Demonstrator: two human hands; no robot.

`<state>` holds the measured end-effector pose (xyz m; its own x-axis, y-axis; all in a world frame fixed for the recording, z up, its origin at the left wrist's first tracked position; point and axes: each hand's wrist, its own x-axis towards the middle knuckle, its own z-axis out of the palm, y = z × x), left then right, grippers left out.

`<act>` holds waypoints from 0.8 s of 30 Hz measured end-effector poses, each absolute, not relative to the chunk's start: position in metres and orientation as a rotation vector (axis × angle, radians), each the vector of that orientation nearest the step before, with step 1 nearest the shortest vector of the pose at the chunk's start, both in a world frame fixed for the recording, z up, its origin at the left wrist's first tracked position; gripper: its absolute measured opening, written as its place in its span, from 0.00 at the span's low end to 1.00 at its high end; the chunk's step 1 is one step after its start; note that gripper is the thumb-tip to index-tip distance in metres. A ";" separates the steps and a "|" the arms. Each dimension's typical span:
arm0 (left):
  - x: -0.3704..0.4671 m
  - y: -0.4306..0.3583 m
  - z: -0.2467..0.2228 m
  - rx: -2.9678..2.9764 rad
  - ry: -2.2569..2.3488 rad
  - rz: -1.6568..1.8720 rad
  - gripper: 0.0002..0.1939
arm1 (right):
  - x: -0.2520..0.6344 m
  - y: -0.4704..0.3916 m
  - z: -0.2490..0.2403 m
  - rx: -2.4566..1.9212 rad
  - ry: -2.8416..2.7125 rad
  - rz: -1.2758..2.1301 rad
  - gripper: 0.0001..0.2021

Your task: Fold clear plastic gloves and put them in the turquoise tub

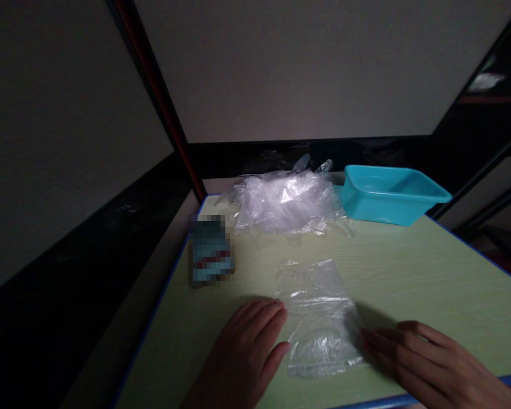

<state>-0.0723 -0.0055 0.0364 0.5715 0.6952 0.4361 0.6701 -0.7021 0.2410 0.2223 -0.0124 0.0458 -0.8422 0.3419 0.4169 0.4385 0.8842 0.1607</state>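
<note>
A clear plastic bag lies flat and a little wrinkled on the table, between my two hands. My left hand rests at its left edge, fingers stretched out and thumb apart, with the fingertips at the plastic. On the other side my right hand has its fingers extended, the tips reaching the bag's lower right edge. Neither hand is wrapped around anything. Farther back, a heap of crumpled clear plastic bags sits on the table.
A turquoise plastic basin stands at the back right, beside the heap. At the left edge lies a blurred, pixelated flat object. The pale wooden table has blue edging, with grey partition panels behind and to the left.
</note>
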 end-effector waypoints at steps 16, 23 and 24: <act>-0.074 -0.003 0.031 2.706 1.252 0.822 0.16 | 0.221 0.022 0.044 -0.523 -2.799 -0.302 0.18; -0.073 -0.002 0.030 2.696 1.279 0.825 0.16 | 0.222 0.025 0.042 -0.579 -2.792 -0.158 0.18; -0.073 -0.002 0.030 2.681 1.288 0.829 0.16 | 0.222 0.026 0.042 -0.594 -2.767 -0.115 0.18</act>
